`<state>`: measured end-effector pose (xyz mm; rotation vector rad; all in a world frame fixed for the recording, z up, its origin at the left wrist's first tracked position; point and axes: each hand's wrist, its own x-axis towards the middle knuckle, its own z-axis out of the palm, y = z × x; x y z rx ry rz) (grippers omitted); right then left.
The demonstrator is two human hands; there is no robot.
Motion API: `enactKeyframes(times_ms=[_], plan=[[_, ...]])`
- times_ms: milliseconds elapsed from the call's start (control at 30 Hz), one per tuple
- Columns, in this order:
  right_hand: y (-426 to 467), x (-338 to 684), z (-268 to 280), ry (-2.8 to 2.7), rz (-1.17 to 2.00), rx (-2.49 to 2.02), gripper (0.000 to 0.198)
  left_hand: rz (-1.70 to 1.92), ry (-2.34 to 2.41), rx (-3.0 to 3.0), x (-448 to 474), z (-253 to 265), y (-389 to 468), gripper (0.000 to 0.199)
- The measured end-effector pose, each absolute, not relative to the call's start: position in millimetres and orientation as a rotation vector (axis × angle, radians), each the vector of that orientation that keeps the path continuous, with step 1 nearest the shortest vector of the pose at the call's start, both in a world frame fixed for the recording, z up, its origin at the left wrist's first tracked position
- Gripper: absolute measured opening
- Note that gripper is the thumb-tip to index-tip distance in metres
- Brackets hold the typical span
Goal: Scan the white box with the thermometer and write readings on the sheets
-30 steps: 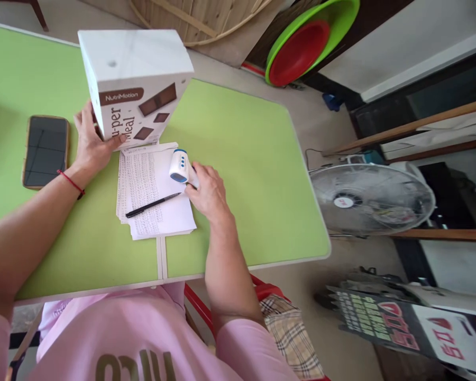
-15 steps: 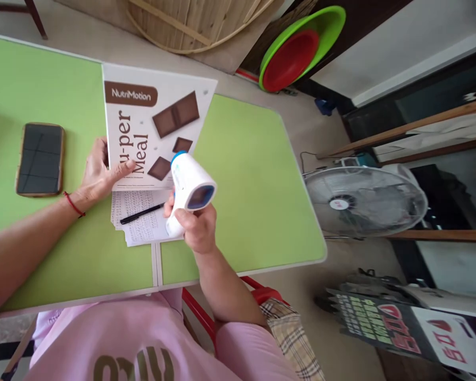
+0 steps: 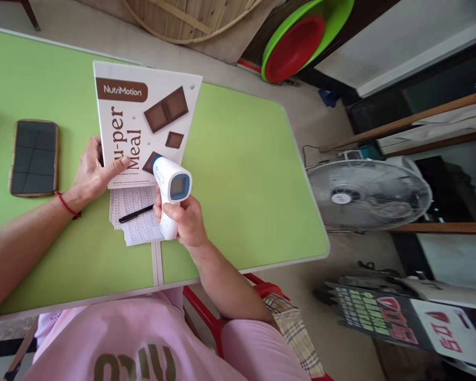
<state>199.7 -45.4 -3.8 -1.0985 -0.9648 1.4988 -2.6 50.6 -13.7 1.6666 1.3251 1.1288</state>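
The right hand (image 3: 187,222) had its fingers round 1 white thermometer gun (image 3: 171,177). Behind it, the left hand (image 3: 95,169) gripped 1 printed box (image 3: 143,127) at its left edge, thumb on the front. Below them, 1 pen (image 3: 135,214) lay on written sheets (image 3: 142,232).

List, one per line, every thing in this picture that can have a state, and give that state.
Box: held in the left hand, printed front showing
Thermometer: gripped in the right hand, no readable figures
Phone: face up, screen dark
Papers: written on, partly covered
Pen: lying on the papers, one end hidden
Fan: running or not, cannot tell
Red basin: nested in the green basin
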Motion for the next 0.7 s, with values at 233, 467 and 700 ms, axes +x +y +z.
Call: enactKeyframes(times_ms=[233,467,700], plan=[[-47,198,-7,-0.959,1.501,-1.106,0.028,1.169,1.273,1.697,-4,-19,53,0.081],[-47,195,-4,-0.965,1.480,-1.156,0.033,1.177,1.223,1.717,-6,-23,54,0.078],[-49,196,-7,-0.967,1.455,-1.130,0.031,1.202,1.178,1.711,-4,-26,56,0.078]])
